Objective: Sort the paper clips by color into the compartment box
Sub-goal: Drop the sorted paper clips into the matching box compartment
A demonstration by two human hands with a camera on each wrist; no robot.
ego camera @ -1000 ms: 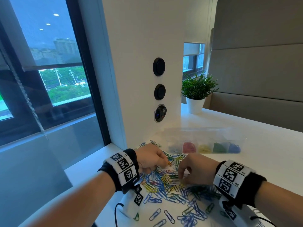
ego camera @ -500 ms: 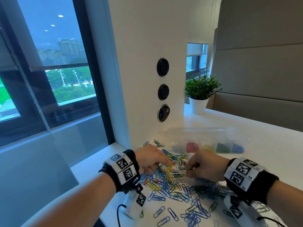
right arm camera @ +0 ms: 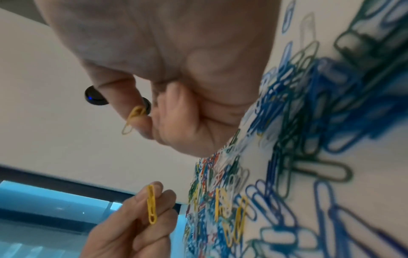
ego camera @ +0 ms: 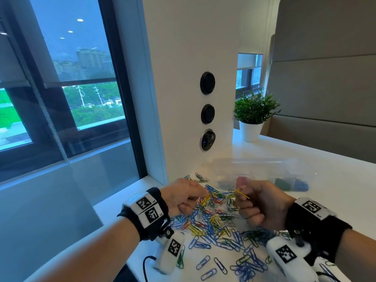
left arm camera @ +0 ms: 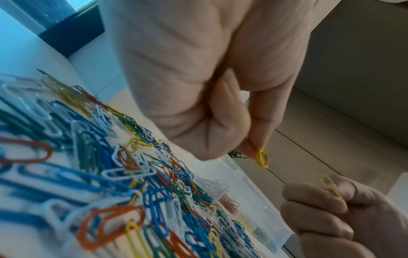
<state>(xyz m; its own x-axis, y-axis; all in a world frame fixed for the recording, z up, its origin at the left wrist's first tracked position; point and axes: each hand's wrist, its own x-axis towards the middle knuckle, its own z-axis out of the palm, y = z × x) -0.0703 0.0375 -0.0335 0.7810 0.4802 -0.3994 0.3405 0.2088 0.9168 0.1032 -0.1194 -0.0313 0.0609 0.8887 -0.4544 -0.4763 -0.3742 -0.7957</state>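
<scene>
A heap of mixed-colour paper clips [ego camera: 213, 222] lies on the white table. Above its far edge my left hand [ego camera: 187, 197] pinches a yellow clip [left arm camera: 262, 158] between thumb and forefinger. A short way to the right, my right hand [ego camera: 258, 202] pinches another yellow clip [ego camera: 242, 193], its other fingers curled in. Both clips show in the right wrist view: the right hand's yellow clip [right arm camera: 133, 118] above, the left hand's yellow clip [right arm camera: 151, 204] below. Behind the hands sits the clear compartment box [ego camera: 264, 171] with red, green and blue clips sorted in it.
A white pillar [ego camera: 193, 78] with round black switches rises just behind the heap. A potted plant [ego camera: 253, 115] stands at the back. Loose blue clips [ego camera: 244, 267] are scattered towards the near table edge [ego camera: 114, 202], with a window to the left.
Both hands have lifted off the heap, each now pinching a yellow clip. The right hand has risen and moved a little to the right.
</scene>
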